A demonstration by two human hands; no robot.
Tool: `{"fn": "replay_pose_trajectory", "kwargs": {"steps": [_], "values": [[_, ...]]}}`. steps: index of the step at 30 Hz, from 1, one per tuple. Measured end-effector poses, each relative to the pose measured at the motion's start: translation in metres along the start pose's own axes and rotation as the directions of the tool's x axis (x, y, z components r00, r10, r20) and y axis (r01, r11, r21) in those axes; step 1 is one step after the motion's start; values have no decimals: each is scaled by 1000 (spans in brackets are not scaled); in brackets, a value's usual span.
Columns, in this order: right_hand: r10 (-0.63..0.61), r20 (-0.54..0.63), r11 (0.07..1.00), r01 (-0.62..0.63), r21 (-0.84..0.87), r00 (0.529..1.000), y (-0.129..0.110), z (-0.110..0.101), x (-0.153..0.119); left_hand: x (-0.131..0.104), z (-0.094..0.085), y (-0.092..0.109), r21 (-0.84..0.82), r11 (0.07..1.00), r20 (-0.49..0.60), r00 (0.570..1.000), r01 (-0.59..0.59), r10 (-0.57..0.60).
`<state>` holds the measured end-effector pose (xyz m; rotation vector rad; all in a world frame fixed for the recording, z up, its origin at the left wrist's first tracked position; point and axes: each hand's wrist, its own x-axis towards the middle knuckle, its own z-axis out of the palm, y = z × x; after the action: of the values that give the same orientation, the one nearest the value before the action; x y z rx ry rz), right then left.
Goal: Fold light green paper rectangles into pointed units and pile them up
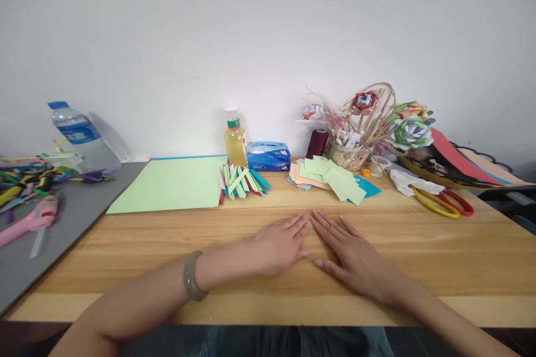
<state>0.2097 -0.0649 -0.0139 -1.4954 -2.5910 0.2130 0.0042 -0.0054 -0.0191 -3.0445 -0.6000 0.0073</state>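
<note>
My left hand (281, 242), with a bangle (193, 275) on its wrist, lies palm down on the wooden table (146, 251), fingers stretched out. Flat beside it is my right hand (355, 256), its fingers spread and its thumb toward the left hand. A tiny bit of pale green paper (310, 223) shows between the fingertips of both hands; most of it, if there is more, is hidden. Beyond the hands lie small green paper pieces (343, 181) on a stack of coloured paper, and a bundle of folded paper strips (240, 180).
Large green sheets (171, 184), a juice bottle (235, 142) and a tissue pack (268, 157) stand or lie near the wall. Scissors (444, 202) and paper flowers (410, 133) are at the right. A glue gun (36, 217) and water bottle (84, 134) occupy the left.
</note>
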Motion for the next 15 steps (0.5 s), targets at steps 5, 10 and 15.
{"fn": "replay_pose_trajectory", "kwargs": {"steps": [5,10,15], "values": [[25,-7,1000,-25,-14,1000,4,4,-1,-14,-10,-11,12,1000,-12,1000,-17,17],[98,-2,994,-98,-56,995,9,-2,-10,-20,-7,-13,22,1000,-46,999,-12,13],[113,-8,991,-113,-67,994,13,-6,-17,-32,0,-16,31,999,-79,997,24,-21]]}}
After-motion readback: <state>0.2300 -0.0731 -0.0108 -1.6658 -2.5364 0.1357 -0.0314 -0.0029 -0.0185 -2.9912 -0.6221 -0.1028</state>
